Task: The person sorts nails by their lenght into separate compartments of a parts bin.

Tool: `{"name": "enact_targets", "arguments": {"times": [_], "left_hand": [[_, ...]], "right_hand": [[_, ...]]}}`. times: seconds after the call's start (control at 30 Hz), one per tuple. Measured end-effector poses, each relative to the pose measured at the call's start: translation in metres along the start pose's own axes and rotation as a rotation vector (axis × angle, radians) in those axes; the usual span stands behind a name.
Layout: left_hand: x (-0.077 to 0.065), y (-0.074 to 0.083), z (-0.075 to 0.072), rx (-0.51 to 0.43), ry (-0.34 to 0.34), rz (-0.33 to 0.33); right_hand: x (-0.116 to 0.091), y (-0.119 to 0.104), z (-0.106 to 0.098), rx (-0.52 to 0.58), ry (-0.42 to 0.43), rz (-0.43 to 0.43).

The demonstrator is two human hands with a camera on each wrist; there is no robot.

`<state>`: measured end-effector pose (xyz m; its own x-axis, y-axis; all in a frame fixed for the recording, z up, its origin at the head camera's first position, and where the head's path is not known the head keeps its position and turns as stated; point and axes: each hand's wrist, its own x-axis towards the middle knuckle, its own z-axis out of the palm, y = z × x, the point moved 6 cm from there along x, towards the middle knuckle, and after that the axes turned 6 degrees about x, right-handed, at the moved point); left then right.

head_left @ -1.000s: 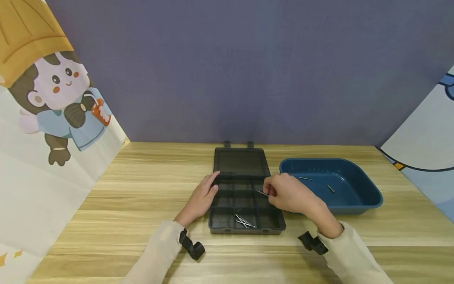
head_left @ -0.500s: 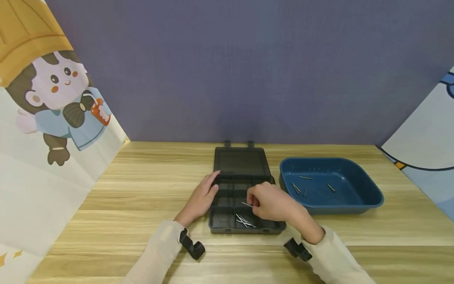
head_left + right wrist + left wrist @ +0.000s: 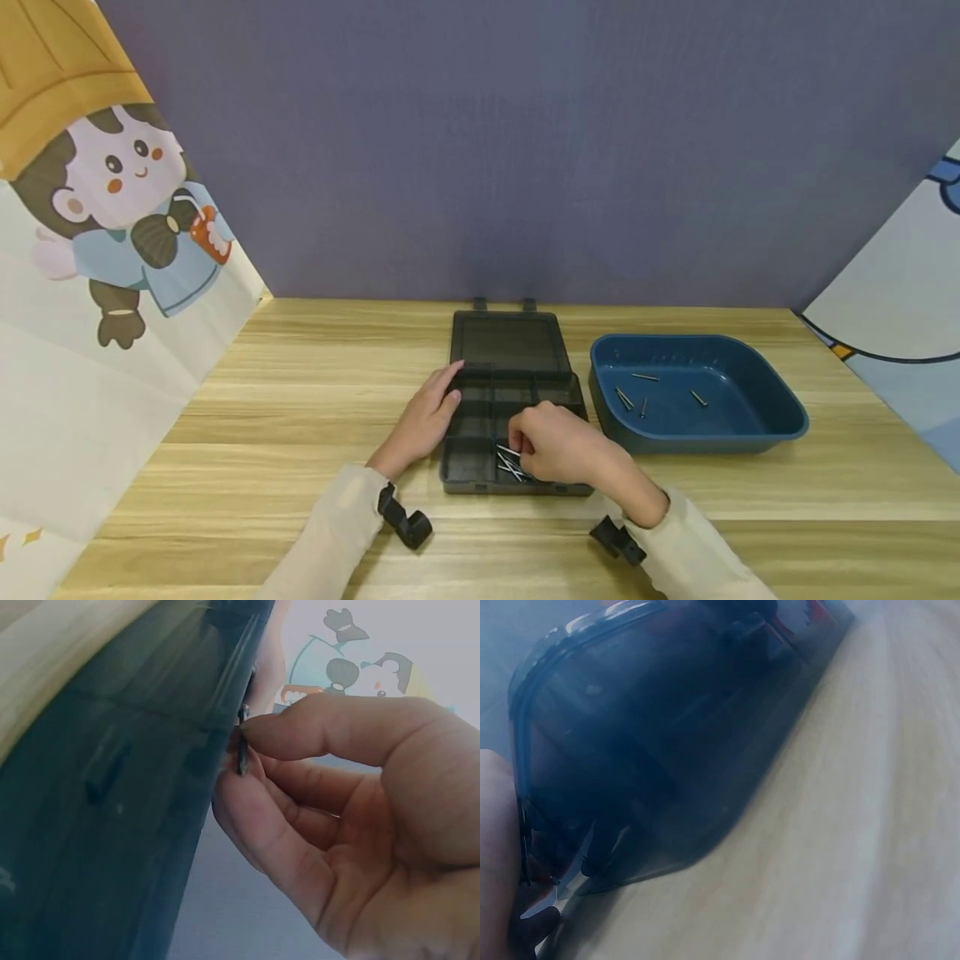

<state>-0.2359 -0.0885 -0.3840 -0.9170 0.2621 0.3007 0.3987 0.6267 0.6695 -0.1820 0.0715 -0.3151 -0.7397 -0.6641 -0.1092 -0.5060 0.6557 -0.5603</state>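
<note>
A dark see-through compartment box (image 3: 468,462) stands on the wooden table with its lid (image 3: 510,342) folded back. My left hand (image 3: 418,423) rests along the box's left side, fingers mostly straight and thumb near the rim. Over the front middle compartment, my right hand (image 3: 562,443) is low, its fingertips close above several silver nails (image 3: 512,468) lying crossed there. In the right wrist view, thumb and forefinger pinch a small dark nail (image 3: 242,742) just beside the box wall (image 3: 150,787). The right hand hides much of the box's right side.
A blue plastic basin (image 3: 750,437) stands right of the box, with several brass-coloured nails (image 3: 699,398) scattered on its bottom. A purple-grey partition (image 3: 525,150) rises at the table's back edge. Printed cloth panels flank both sides.
My right hand has moved left and toward the front, from beside the basin to over the front middle compartment, carrying the nail. The left hand has stayed in place.
</note>
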Motion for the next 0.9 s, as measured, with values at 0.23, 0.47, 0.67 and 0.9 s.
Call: {"name": "enact_targets", "arguments": {"times": [0.23,0.47,0.67,0.9], "left_hand": [[0.000,-0.002,0.001,0.008,-0.003,-0.005],[0.001,-0.001,0.000,0.013,-0.002,-0.005],[0.003,0.000,0.000,0.013,0.002,-0.001],[0.001,-0.002,0.001,0.021,0.000,-0.006]], "right_hand": [[0.002,0.002,0.001,-0.004,-0.015,0.026],[0.000,0.002,-0.007,-0.034,-0.001,0.021],[-0.011,0.007,-0.023,-0.066,0.026,0.041],[-0.026,0.020,-0.044,-0.133,0.064,0.091]]}}
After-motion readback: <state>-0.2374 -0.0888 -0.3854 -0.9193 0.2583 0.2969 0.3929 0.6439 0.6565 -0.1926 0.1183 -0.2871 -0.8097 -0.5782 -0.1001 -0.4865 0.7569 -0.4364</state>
